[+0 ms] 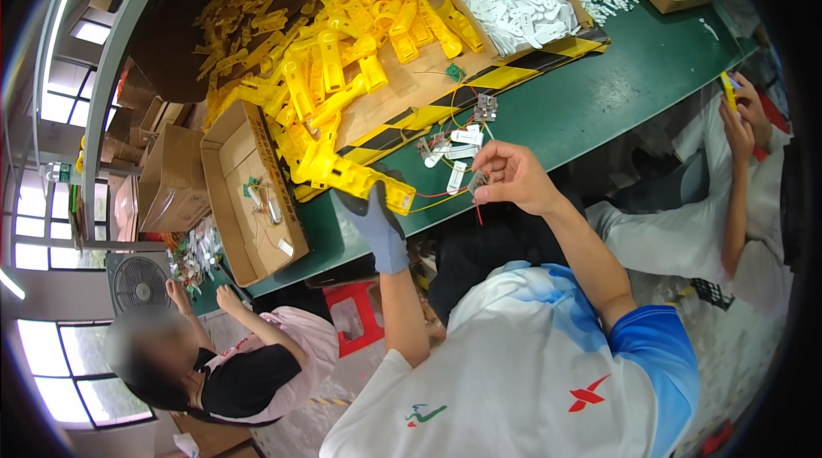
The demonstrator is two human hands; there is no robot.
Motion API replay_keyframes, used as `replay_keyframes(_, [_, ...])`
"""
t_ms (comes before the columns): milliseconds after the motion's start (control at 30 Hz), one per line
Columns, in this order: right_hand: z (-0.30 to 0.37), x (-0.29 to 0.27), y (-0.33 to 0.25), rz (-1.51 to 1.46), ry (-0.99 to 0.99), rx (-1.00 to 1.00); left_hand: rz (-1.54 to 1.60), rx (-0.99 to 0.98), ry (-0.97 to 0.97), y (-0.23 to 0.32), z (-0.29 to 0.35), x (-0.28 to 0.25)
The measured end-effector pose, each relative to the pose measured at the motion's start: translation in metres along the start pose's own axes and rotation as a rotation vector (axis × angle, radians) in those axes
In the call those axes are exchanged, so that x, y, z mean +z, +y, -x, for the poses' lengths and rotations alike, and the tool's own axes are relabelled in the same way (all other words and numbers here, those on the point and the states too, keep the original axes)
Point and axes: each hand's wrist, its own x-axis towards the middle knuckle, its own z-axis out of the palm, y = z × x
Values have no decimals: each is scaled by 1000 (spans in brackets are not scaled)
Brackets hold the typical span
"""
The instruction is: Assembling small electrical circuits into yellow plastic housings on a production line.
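Note:
My left hand, in a grey work glove, is closed round a long yellow plastic housing. The bare right hand pinches a small metal part with its thumb and fingertips. Thin red and yellow wires run from that part to the near end of the housing. Just beyond the right hand lie several small white plastic pieces on the green table. Among and beside them are another wired metal part and a small green circuit board.
Yellow housings are piled behind a black-and-yellow striped edge. White parts fill a cardboard box at the back. At left stands a cardboard tray with wired pieces. Co-workers sit on both sides; the right one holds something yellow.

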Motion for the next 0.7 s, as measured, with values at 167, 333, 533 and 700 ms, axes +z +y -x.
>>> replay_keyframes(167, [-25, 25, 6, 80, 127, 119, -192, -289, -272, -21, 22, -28])
replay_keyframes(333, [-41, 39, 22, 483, 74, 177, -404, -269, -407, -14, 30, 6])
replay_keyframes(533, [-32, 29, 31, 316, 159, 56, -152, -538, -312, -15, 31, 8])
replay_keyframes(700, [-27, 19, 29, 264, 97, 122, -187, -568, -329, -24, 31, 4])
